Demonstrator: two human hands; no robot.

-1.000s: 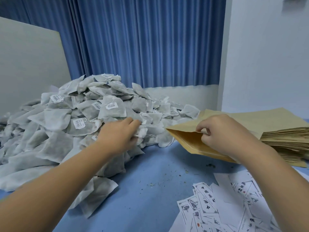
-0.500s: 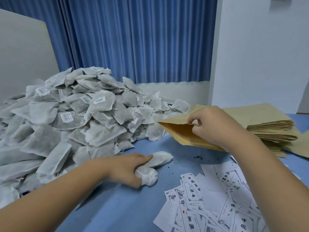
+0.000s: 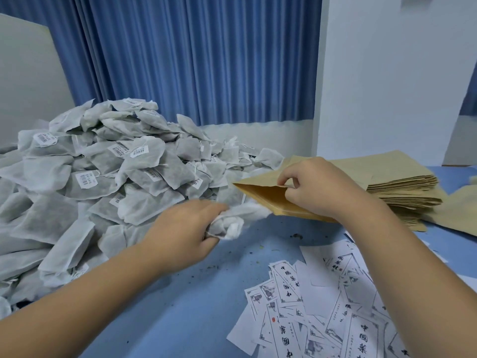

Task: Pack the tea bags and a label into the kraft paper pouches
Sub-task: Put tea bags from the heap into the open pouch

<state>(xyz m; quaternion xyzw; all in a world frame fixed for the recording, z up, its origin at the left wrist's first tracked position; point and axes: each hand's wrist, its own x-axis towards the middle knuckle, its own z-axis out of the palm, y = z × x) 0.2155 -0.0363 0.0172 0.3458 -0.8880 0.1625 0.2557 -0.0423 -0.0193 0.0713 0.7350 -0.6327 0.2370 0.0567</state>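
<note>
Blue table (image 3: pixel 180 319), pleated blue curtain (image 3: pixel 193 60) and white wall (image 3: pixel 387 73) behind. Mid-table: bunch of white tea bags (image 3: pixel 228 223) crumpled in left hand (image 3: pixel 180 228), grip closed tight round them, fingers curled over. Bunch blurred, right at mouth of kraft pouch (image 3: pixel 260 197); touching lower lip or just short of it, cannot tell. Pouch tilted, mouth facing left, kept open by right hand (image 3: pixel 317 187): narrow pinch grip, thumb and forefinger nipping upper edge, lifted clear of lower one. Behind and to right, stack (image 3: pixel 402 187) of flat kraft pouches. Left and far, large pile (image 3: pixel 103 177) of more bags, several with barcode stickers. Near right, loose printed labels (image 3: pixel 322 306), scattered and overlapping. Small dark crumbs (image 3: pixel 296 236) on table between labels and pouch.
</note>
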